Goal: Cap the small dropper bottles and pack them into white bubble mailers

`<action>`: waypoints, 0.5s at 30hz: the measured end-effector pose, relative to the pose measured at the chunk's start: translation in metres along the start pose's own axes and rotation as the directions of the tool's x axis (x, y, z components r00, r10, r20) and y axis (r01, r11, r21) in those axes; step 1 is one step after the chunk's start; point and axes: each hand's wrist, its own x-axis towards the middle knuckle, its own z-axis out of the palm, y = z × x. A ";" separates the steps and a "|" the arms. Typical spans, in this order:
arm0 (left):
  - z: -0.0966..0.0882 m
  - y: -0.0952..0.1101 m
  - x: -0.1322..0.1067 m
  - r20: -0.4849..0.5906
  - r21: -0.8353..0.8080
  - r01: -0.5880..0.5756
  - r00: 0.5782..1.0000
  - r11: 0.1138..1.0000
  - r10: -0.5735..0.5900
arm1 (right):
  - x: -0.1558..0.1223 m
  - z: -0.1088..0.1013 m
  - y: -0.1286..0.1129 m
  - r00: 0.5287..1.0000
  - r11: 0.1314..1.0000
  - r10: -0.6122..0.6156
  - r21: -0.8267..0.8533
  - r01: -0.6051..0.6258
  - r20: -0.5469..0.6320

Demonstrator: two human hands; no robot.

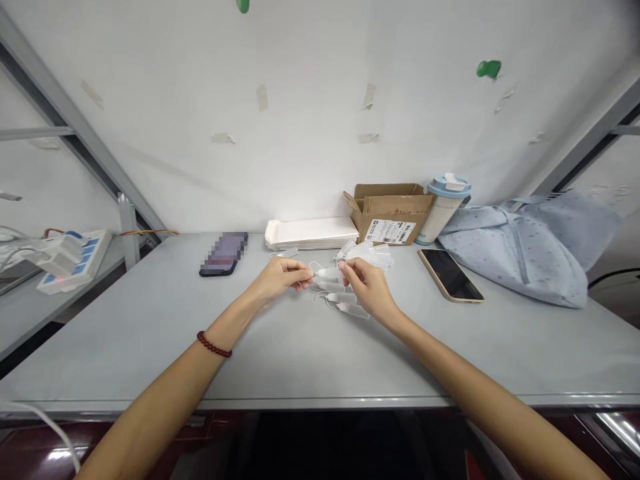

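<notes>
Between my hands is a small translucent white tube (pixel 329 272) with a narrow tip pointing left. My right hand (pixel 369 287) pinches its wide end between thumb and fingers. At the tip, my left hand (pixel 281 279) is closed in a pinch where a thin white cord (pixel 314 265) loops into the fingertips; the exact hold is partly hidden. Similar corded tubes (pixel 354 310) lie just below, on the grey table (pixel 280 360). A loose pile of clear tubes (pixel 371 253) sits behind my right hand, and another tube (pixel 287 253) lies behind my left fingers.
Behind are a stack of white flat pieces (pixel 313 233), an open cardboard box (pixel 390 207) and a blue-lidded tumbler (pixel 443 210). One phone (pixel 225 255) lies left, another phone (pixel 451 275) right, beside a light blue cloth bag (pixel 520 250). A power strip (pixel 77 260) stands far left.
</notes>
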 end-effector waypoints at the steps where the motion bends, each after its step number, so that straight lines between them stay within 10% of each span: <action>1: 0.000 0.000 0.000 0.000 0.000 -0.001 1.000 1.000 0.001 | 0.000 0.000 0.000 1.000 1.000 -0.002 0.000 0.002 0.001; 15: 0.002 0.004 0.001 0.007 -0.181 0.037 0.999 0.983 -0.037 | 0.006 -0.005 -0.005 0.999 0.998 0.038 0.051 -0.037 -0.023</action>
